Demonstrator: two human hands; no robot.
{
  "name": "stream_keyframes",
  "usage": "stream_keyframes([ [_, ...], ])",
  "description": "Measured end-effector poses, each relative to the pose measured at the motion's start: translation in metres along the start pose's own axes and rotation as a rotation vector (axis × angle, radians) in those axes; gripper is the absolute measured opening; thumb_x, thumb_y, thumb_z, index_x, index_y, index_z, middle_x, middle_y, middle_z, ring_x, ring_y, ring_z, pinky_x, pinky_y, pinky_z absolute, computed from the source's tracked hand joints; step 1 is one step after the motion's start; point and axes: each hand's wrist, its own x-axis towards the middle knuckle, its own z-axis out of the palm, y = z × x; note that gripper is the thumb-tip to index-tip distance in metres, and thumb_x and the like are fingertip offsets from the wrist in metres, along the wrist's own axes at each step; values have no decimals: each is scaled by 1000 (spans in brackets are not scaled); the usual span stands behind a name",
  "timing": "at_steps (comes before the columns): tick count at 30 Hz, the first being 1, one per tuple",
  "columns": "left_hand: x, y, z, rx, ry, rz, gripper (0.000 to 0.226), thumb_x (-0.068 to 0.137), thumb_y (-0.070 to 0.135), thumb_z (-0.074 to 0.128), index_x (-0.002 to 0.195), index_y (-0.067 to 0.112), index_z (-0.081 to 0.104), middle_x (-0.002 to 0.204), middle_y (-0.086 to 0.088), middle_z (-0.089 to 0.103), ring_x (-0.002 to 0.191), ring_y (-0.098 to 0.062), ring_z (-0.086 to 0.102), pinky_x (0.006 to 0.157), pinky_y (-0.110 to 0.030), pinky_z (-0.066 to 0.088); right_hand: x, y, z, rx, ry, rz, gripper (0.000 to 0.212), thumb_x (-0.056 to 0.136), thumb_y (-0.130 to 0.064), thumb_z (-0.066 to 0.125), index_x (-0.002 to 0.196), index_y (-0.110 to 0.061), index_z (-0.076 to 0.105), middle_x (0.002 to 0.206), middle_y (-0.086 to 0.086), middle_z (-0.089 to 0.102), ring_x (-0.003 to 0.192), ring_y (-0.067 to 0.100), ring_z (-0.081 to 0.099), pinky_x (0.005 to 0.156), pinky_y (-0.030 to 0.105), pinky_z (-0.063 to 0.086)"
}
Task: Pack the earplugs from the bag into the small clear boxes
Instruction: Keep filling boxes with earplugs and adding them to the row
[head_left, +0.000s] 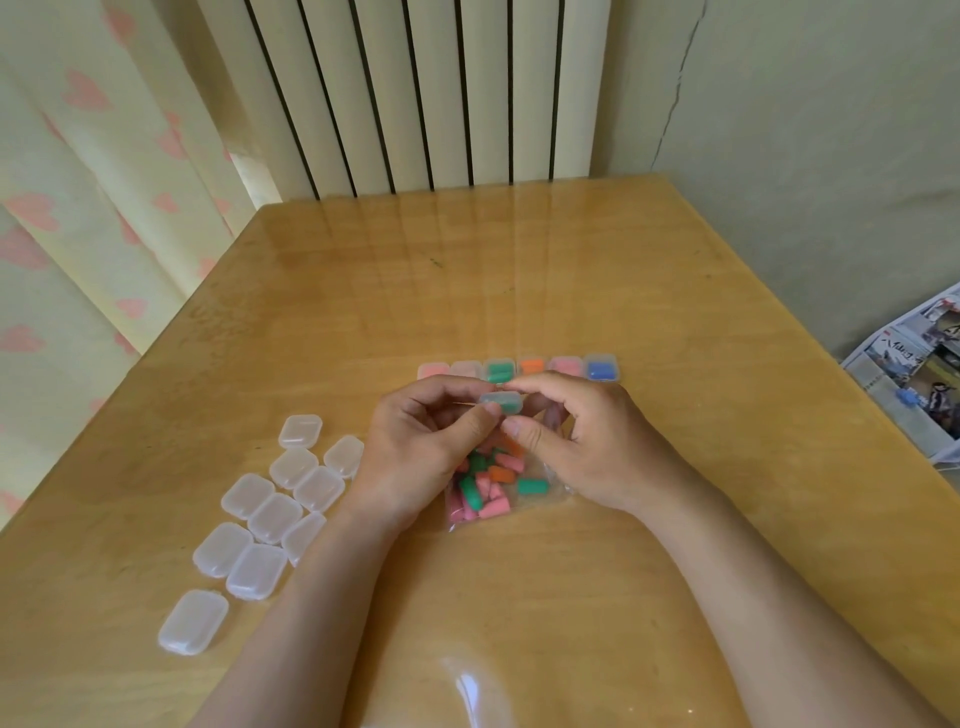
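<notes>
Head view: the left grip (415, 447) and the right grip (587, 441) meet over the middle of the wooden counter (519, 270). Each pinches the same small clear box (500, 402) between thumb and forefinger, so both are clasped on it. The box shows a greenish tint inside; whether its lid is fully closed cannot be told. Directly beneath the two grips the clear bag (558, 486) lies flat on the counter, with pink, green and orange earplugs (488, 493) inside. Just beyond the grips stands a row of filled boxes (531, 365), six side by side, holding pink, green, orange and blue plugs. To the left, near the left forearm, a cluster of empty boxes (260, 519) lies on the counter. A newspaper (914, 374) lies beyond the counter's right edge. A radiator (415, 93) stands behind and a heart-print curtain (78, 208) hangs at left.
</notes>
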Motion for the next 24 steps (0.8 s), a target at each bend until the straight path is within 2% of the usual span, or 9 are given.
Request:
stream_keyframes([
  [2,4,-2,-8,125,64,65,12,86,-5,71,95,2,71,87,-3,77,76,-12,72,67,-22,58,0,0,3,-5,-73,86,46,92,-29,70,136,-23,59,89,-17,67,79,-3,62,72,12,49],
  [4,8,-4,-23,278,106,108,19,84,-7,72,94,9,70,96,0,75,85,-9,73,75,-18,56,0,0,5,-11,-106,125,51,92,-32,69,141,-26,55,87,-15,68,75,-6,61,71,11,48],
  [5,10,-5,-32,347,115,120,23,83,-6,72,94,14,69,99,1,74,88,-8,73,78,-18,56,1,0,5,-17,-111,140,51,93,-33,69,141,-26,55,85,-13,68,73,-5,61,71,13,48],
  [8,16,-9,-58,522,98,138,26,81,4,76,92,26,67,101,3,72,92,-9,72,84,-21,56,2,2,4,-74,-175,188,45,92,-39,67,135,-27,61,82,-9,68,75,3,62,75,30,54],
  [9,18,-11,-63,579,83,161,27,81,5,76,92,28,66,101,3,71,92,-10,72,86,-24,56,1,2,3,-91,-201,201,42,91,-41,67,131,-28,64,81,-10,67,75,3,62,75,30,54],
  [11,19,-14,-68,710,58,223,27,81,6,77,94,28,68,102,4,71,93,-12,69,88,-26,55,1,2,5,-96,-237,217,36,90,-44,66,123,-30,70,79,-12,67,73,1,60,70,25,52],
  [16,23,-18,-67,879,50,269,23,79,4,77,96,19,74,106,7,72,92,-5,62,82,-5,43,1,3,6,-70,-247,249,29,90,-40,68,118,-31,72,77,-8,69,67,-1,58,68,28,50],
  [24,29,-22,-69,965,-20,358,22,77,0,78,96,10,75,104,-2,71,88,-18,68,84,-32,57,1,2,6,-53,-244,253,25,90,-34,70,115,-32,74,69,-15,63,62,-3,54,61,19,43],
])
